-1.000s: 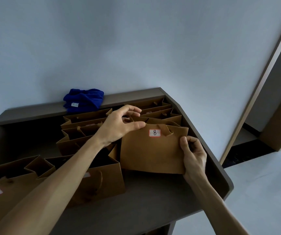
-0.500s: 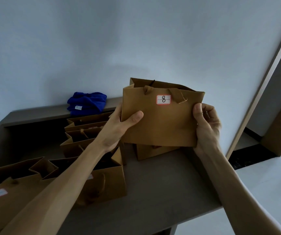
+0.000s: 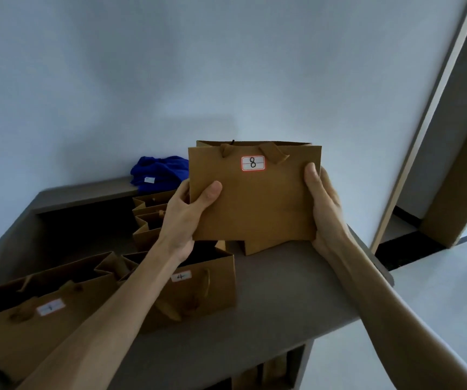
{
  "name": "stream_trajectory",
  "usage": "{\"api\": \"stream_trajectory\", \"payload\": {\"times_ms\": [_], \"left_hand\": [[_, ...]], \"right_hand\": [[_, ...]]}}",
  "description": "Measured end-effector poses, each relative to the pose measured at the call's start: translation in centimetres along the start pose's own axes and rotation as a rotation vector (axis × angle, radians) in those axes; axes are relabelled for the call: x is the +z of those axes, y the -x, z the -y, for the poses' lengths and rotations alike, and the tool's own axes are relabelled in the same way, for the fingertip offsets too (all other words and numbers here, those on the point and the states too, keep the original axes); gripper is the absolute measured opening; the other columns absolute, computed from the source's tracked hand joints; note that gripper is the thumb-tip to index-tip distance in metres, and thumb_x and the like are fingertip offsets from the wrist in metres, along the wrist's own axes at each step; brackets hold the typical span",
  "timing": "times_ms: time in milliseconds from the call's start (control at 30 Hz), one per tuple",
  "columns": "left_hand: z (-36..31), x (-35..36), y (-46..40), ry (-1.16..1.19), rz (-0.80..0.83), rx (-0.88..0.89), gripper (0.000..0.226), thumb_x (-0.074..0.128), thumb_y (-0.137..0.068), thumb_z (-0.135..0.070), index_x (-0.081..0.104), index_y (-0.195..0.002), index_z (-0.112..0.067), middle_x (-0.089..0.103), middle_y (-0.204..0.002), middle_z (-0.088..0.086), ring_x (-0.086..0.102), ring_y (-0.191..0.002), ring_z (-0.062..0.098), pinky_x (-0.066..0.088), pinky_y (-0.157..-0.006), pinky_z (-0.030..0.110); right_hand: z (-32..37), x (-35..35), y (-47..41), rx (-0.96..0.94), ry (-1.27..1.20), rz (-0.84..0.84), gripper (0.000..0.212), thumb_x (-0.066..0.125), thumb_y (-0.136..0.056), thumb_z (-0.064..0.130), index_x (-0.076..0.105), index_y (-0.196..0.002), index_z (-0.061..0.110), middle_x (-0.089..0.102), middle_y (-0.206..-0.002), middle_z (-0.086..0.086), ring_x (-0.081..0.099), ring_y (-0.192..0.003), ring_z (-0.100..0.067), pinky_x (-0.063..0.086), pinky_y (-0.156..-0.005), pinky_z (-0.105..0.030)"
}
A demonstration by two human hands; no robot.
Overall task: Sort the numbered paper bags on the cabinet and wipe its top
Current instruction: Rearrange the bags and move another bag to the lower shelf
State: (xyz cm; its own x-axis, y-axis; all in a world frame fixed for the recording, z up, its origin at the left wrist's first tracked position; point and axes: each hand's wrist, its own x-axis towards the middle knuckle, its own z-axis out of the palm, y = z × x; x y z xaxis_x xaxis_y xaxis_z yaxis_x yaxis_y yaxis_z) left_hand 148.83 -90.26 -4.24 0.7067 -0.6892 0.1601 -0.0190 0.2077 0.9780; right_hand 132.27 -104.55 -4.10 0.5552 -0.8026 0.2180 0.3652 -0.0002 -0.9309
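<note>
I hold a brown paper bag labelled 8 [image 3: 257,198] upright in the air above the grey cabinet top [image 3: 277,291]. My left hand [image 3: 187,212] grips its left edge and my right hand [image 3: 323,206] grips its right edge. Below my left arm stands a bag labelled 4 [image 3: 198,294]. At the near left stands another bag [image 3: 29,319] whose label I cannot read. Several more bags [image 3: 149,220] stand in a row behind my left hand. One bag [image 3: 263,246] is mostly hidden beneath the held one.
A folded blue cloth [image 3: 160,171] lies on the raised back ledge [image 3: 86,192] against the wall. The cabinet's right edge drops to a pale floor [image 3: 437,291]. A door frame [image 3: 435,116] rises at the right. Shelves show under the cabinet top.
Both hands have lifted the bag labelled 8 from the row on the cabinet up into the air and levelled it. The view has shifted left and down a little.
</note>
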Motion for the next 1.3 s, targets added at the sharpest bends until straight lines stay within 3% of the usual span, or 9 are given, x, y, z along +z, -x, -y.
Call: {"api": "stream_trajectory", "payload": {"times_ms": [133, 367, 467, 633, 800, 900, 1033, 1200, 1300], "left_hand": [[-0.7, -2.1, 2.4, 0.042, 0.020, -0.001, 0.069, 0.085, -0.062, -0.045, 0.052, -0.121, -0.035, 0.066, -0.119, -0.001, 0.069, -0.102, 0.020, 0.055, -0.087, 0.051], [-1.2, -4.4, 8.3, 0.012, 0.117, -0.007, 0.091, 0.085, -0.049, -0.061, 0.048, -0.127, -0.035, 0.065, -0.119, -0.005, 0.069, -0.101, 0.018, 0.058, -0.079, 0.042], [-0.9, -5.0, 10.9, 0.003, 0.170, -0.014, 0.080, 0.081, -0.058, -0.052, 0.047, -0.129, -0.034, 0.064, -0.120, -0.005, 0.069, -0.099, 0.014, 0.058, -0.083, 0.041], [1.1, -5.9, 14.8, 0.024, 0.226, -0.090, 0.066, 0.081, -0.065, -0.047, 0.052, -0.123, -0.036, 0.066, -0.118, -0.007, 0.068, -0.102, 0.014, 0.055, -0.090, 0.046], [3.4, -5.6, 17.7, -0.002, 0.258, -0.138, 0.049, 0.077, -0.073, -0.047, 0.054, -0.116, -0.040, 0.065, -0.118, -0.008, 0.067, -0.102, 0.012, 0.054, -0.092, 0.043], [4.6, -5.1, 19.0, -0.015, 0.261, -0.198, 0.062, 0.077, -0.070, -0.054, 0.051, -0.124, -0.036, 0.063, -0.121, -0.005, 0.066, -0.104, 0.016, 0.054, -0.091, 0.045], [5.9, -3.8, 21.0, -0.034, 0.269, -0.224, 0.047, 0.063, -0.072, -0.055, 0.051, -0.115, -0.041, 0.061, -0.120, -0.009, 0.063, -0.106, 0.013, 0.052, -0.094, 0.043], [10.1, -2.5, 24.6, -0.199, 0.317, -0.297, 0.102, 0.053, -0.050, -0.093, 0.044, -0.134, -0.035, 0.059, -0.126, -0.008, 0.062, -0.110, 0.014, 0.052, -0.094, 0.040], [13.2, -2.4, 26.3, -0.286, 0.328, -0.369, 0.089, 0.039, -0.063, -0.092, 0.043, -0.133, -0.037, 0.058, -0.126, -0.008, 0.060, -0.111, 0.014, 0.049, -0.099, 0.046]], "right_hand": [[0.5, 1.3, 3.6, 0.039, 0.052, 0.046, 0.067, 0.073, -0.074, 0.053, 0.049, -0.136, 0.041, 0.070, -0.121, 0.006, 0.070, -0.106, -0.017, 0.057, -0.092, -0.049], [0.5, 1.8, 10.9, 0.056, 0.149, -0.018, 0.072, 0.081, -0.065, 0.050, 0.048, -0.128, 0.043, 0.070, -0.116, 0.003, 0.073, -0.096, -0.016, 0.060, -0.081, -0.041], [0.4, 1.7, 14.3, 0.054, 0.183, -0.037, 0.081, 0.078, -0.066, 0.039, 0.040, -0.138, 0.036, 0.066, -0.118, 0.006, 0.071, -0.097, -0.012, 0.060, -0.072, -0.029], [-1.2, 0.9, 19.8, 0.087, 0.179, -0.097, 0.081, 0.077, -0.068, 0.037, 0.038, -0.139, 0.035, 0.063, -0.121, 0.004, 0.070, -0.102, -0.015, 0.060, -0.073, -0.029], [-3.1, -0.5, 23.5, 0.150, 0.207, -0.132, 0.100, 0.088, -0.054, 0.059, 0.037, -0.138, 0.039, 0.062, -0.125, 0.004, 0.069, -0.105, -0.016, 0.060, -0.074, -0.033], [-3.6, -1.6, 24.5, 0.182, 0.228, -0.120, 0.105, 0.088, -0.049, 0.064, 0.037, -0.138, 0.039, 0.060, -0.128, 0.003, 0.067, -0.109, -0.018, 0.060, -0.079, -0.037], [-4.7, -3.6, 26.0, 0.219, 0.252, -0.121, 0.108, 0.086, -0.048, 0.068, 0.038, -0.139, 0.038, 0.062, -0.127, 0.006, 0.067, -0.110, -0.017, 0.060, -0.080, -0.036], [-8.4, -7.8, 29.8, 0.336, 0.223, -0.130, 0.106, 0.088, -0.047, 0.066, 0.040, -0.138, 0.040, 0.063, -0.125, 0.008, 0.067, -0.110, -0.017, 0.060, -0.081, -0.037], [-11.1, -9.9, 31.6, 0.423, 0.205, -0.121, 0.108, 0.090, -0.048, 0.062, 0.041, -0.140, 0.035, 0.064, -0.126, 0.004, 0.067, -0.112, -0.021, 0.059, -0.085, -0.041]]}}
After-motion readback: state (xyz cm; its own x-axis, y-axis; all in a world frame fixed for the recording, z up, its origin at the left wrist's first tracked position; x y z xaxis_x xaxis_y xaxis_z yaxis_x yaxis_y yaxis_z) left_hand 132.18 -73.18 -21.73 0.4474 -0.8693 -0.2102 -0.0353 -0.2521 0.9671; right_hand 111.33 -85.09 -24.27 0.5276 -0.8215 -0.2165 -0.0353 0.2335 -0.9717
